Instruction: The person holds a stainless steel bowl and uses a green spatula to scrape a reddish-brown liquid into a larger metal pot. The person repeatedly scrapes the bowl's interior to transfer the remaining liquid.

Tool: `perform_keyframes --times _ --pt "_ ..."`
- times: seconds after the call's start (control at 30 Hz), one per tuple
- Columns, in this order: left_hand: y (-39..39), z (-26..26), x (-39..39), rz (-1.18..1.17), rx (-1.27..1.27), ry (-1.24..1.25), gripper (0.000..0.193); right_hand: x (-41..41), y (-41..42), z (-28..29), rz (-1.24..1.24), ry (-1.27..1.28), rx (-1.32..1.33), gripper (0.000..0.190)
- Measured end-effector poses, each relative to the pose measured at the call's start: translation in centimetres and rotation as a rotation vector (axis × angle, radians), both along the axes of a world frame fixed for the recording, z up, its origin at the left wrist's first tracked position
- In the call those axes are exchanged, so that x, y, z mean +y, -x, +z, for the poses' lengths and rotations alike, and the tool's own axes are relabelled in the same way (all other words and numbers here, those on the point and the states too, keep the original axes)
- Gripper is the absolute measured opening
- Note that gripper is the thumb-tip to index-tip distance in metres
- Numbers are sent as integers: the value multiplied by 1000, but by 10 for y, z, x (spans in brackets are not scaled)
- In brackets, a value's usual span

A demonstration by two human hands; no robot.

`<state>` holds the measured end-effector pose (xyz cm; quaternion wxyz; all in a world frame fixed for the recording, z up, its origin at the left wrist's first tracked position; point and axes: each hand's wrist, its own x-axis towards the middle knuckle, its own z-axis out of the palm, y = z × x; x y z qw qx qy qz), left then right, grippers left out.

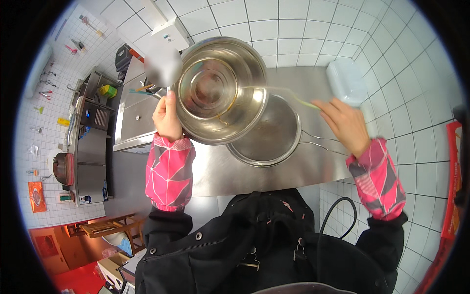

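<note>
My left hand [168, 117] grips the left rim of a large stainless steel bowl [253, 62], thumb on the edge. The bowl is tilted so its inside faces me, with thin brownish streaks of residue on its lower wall. In my right hand [343, 123] is a thin utensil with a light green handle [306, 104]. Its far end is motion-blurred and reaches over the bowl's right side, so its kind is unclear. Below the bowl, partly covered by it, a round fine-mesh strainer [270, 136] lies with its wire handle pointing right, towards my right wrist.
The steel worktop [227, 180] meets a white tiled wall behind. A translucent plastic container [346, 82] stands at the back right corner. Left are a steel cabinet top [137, 117] and, farther off, a shelving counter [91, 147]. A black cable [355, 217] loops beside my right arm.
</note>
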<state>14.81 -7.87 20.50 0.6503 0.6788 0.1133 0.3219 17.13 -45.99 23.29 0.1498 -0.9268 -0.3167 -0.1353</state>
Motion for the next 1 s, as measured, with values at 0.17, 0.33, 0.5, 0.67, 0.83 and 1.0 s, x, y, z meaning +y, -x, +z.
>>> perform_keyframes --times 0.17,0.33,0.5,0.67,0.83,1.0 --pt "-8 10 -25 -234 76 35 29 32 -48 37 204 248 -438 31" --pt "-14 24 -40 -357 207 -86 32 40 -75 56 234 400 -602 32" --pt "-9 33 -42 -358 164 -157 34 20 -61 7 65 475 -324 24" --pt "-8 32 -42 -293 39 -117 34 37 0 -47 44 411 280 19" --pt "-10 27 -40 -280 41 -194 35 40 -9 -21 49 265 -87 19" --pt "-12 27 -48 -317 46 -222 36 43 -46 12 -10 274 -438 27"
